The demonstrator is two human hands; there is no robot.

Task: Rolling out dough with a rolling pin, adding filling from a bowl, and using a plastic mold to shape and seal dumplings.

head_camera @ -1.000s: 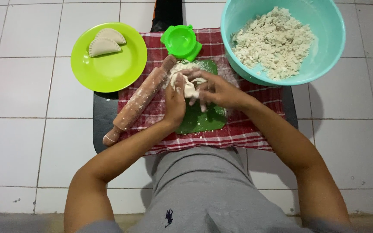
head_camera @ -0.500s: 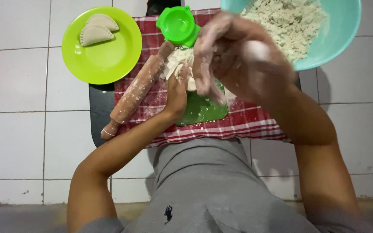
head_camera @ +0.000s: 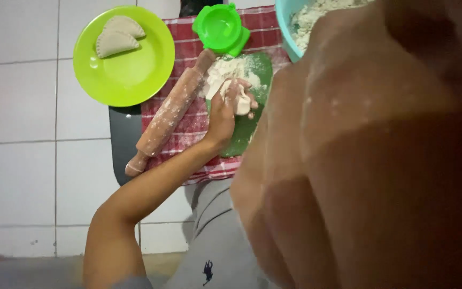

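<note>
Soft, floury dough lump [head_camera: 240, 101] in left hand [head_camera: 224, 115]

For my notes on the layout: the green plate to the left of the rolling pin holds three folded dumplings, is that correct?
Not quite. The head view shows the green plate left of the rolling pin, as you say, but it holds two folded dumplings, not three; they lie side by side near its upper rim.

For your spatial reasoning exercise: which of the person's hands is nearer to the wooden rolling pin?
Left. The left hand holds dough just right of the rolling pin; the right hand is raised close to the camera, farther away.
</note>
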